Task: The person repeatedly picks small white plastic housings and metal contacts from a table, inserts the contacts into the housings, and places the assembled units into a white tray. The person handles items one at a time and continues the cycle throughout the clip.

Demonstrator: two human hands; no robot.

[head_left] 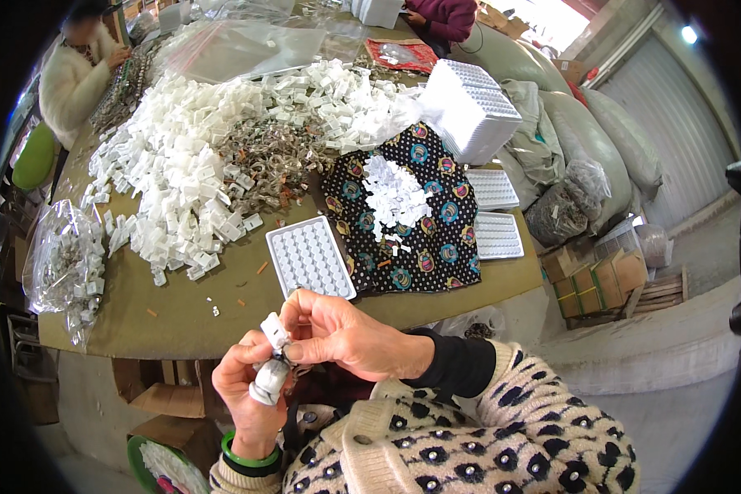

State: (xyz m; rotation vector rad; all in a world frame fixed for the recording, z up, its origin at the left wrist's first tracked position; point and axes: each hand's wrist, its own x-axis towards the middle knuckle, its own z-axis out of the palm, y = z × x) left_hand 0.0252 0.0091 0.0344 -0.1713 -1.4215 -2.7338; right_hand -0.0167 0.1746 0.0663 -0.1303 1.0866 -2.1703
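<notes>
In front of me, my left hand [247,387] and my right hand [337,333] meet just past the near table edge. A small white plastic housing [274,329] is pinched between their fingertips, with a dark bit at its lower end. Below it, a whitish lump [268,382] lies against my left fingers; whether it is a finger wrap or another part, I cannot tell. Just beyond my hands sits a white tray [309,259] with rows of moulded pockets. To its right, small white pieces [395,193] are heaped on a black patterned cloth [440,251].
A large heap of white plastic housings [181,156] covers the table's left, beside tangled metal-looking parts [276,160]. Stacked white trays [473,111] stand at the far right. A clear bag of parts [66,255] lies at the left edge. Two people [78,78] work across the table.
</notes>
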